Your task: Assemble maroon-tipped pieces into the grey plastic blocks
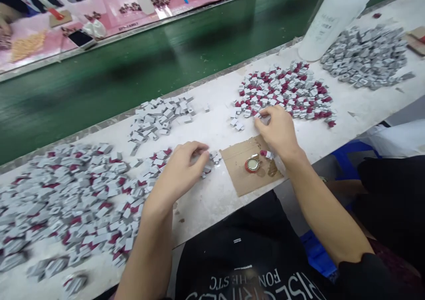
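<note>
My right hand (277, 129) reaches to the near edge of a pile of small grey and maroon pieces (282, 87). Its thumb and forefinger close on one small grey piece (258, 115). My left hand (182, 169) rests low over the table beside a few loose grey pieces (215, 157); its thumb and forefinger are apart, and the other fingers are hidden. Between the hands lies a brown cardboard square (237, 176). On it are a small round red-rimmed container (252, 164) and a maroon and grey piece (266, 154). Wet-looking stains mark the card.
A large mixed heap (76, 198) spreads over the left of the white table. Grey pieces (162, 116) lie at the back, more (368, 56) at the right. A white bottle (335, 21) stands at the back. Beyond runs a green belt (199, 56); another person sits at right.
</note>
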A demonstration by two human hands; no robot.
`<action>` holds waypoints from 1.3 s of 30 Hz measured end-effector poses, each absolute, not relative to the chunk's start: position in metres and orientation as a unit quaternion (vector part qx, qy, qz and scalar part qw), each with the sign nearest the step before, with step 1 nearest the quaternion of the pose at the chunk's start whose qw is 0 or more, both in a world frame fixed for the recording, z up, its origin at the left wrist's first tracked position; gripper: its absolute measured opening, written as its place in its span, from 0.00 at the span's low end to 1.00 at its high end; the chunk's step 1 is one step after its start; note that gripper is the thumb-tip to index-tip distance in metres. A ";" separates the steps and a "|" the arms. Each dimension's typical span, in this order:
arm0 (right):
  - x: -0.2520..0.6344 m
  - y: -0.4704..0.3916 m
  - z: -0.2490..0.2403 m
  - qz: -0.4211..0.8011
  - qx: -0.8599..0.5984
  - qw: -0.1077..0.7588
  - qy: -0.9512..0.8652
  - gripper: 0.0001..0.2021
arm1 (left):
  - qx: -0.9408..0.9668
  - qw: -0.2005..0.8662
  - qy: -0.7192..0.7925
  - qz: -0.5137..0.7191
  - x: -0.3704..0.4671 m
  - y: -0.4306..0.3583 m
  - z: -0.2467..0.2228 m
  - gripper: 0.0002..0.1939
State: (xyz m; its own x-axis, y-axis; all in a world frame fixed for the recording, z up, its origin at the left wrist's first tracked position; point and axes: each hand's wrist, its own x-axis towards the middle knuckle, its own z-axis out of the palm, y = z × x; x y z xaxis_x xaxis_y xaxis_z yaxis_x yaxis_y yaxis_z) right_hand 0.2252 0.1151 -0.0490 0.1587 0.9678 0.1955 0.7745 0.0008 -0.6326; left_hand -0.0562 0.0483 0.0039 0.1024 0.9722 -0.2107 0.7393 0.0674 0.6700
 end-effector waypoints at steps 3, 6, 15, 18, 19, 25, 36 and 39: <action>0.234 0.109 -0.046 0.167 -0.687 0.321 -0.630 0.04 | 0.637 0.250 0.706 0.183 -0.071 0.054 0.005 0.17; 0.251 0.095 -0.043 0.165 -0.670 0.330 -0.645 0.07 | 0.597 0.131 0.770 0.182 -0.090 0.064 0.000 0.18; 0.275 0.055 -0.046 0.171 -0.601 0.336 -0.705 0.03 | 0.592 0.106 0.779 0.178 -0.096 0.090 -0.011 0.02; 0.270 0.049 -0.040 0.182 -0.609 0.360 -0.683 0.03 | 0.595 0.138 0.769 0.187 -0.087 0.083 -0.007 0.06; 0.268 0.045 -0.036 0.194 -0.612 0.373 -0.670 0.03 | 0.598 0.155 0.763 0.192 -0.084 0.078 -0.005 0.08; 0.250 -0.003 -0.009 0.286 -0.577 0.447 -0.621 0.05 | 0.589 0.348 0.636 0.358 -0.052 0.040 0.000 0.13; 0.226 -0.025 -0.005 0.283 -0.557 0.421 -0.658 0.07 | 0.482 0.572 0.536 0.391 -0.019 0.020 0.011 0.13; 0.223 -0.025 -0.005 0.284 -0.555 0.424 -0.657 0.08 | 0.467 0.595 0.518 0.399 -0.016 0.017 0.010 0.11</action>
